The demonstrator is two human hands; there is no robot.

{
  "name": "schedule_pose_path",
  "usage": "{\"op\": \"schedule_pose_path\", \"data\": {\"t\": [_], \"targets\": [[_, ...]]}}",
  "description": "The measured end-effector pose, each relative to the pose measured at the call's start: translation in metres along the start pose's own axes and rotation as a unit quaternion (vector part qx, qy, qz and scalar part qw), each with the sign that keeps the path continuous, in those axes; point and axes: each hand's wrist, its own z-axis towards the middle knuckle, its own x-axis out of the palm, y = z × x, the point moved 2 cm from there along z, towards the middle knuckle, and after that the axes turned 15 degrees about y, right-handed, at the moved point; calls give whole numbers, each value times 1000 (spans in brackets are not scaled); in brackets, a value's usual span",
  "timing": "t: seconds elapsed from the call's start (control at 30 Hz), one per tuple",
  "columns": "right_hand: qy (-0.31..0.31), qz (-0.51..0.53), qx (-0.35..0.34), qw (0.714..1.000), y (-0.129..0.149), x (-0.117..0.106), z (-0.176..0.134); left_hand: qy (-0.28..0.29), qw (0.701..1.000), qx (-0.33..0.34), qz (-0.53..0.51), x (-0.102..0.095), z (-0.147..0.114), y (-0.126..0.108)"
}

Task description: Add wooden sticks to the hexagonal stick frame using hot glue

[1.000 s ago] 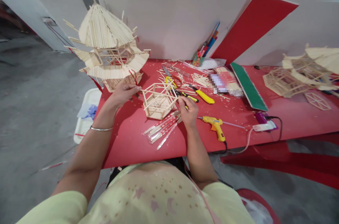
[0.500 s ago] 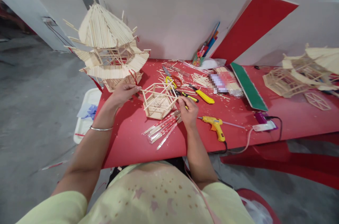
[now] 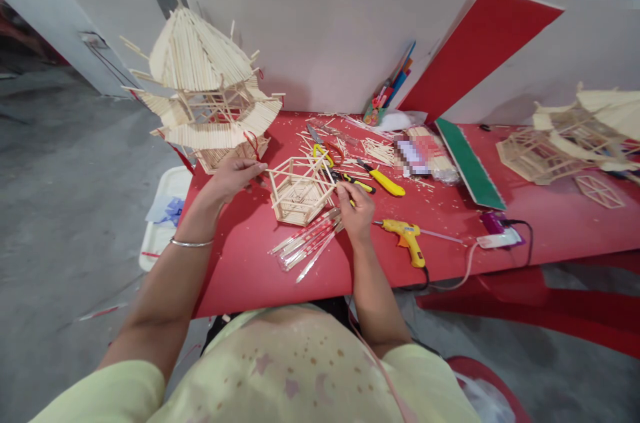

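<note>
Hexagonal stick frame point(image 3: 299, 191) steadied on the red worktop point(image 3: 250, 263)

Nothing is shifted since a second ago: its 9 o'clock corner is pinched by the left hand point(image 3: 233, 177), a thin stick is gripped at 3 o'clock by the right hand point(image 3: 356, 208).

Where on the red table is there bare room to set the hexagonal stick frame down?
Bare red table lies along the near edge, left of the glue sticks, below the left hand. A second patch runs between the glue gun and the green board. It is crowded behind the frame: scissors, cutter, loose sticks.
</note>
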Motion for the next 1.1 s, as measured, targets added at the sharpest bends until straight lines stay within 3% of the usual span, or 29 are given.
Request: {"op": "schedule_pose_path", "data": {"t": [1.1], "targets": [[5,13,-3,1000,0,1,0,-18,1000,-9,-14,1,2,0]]}}
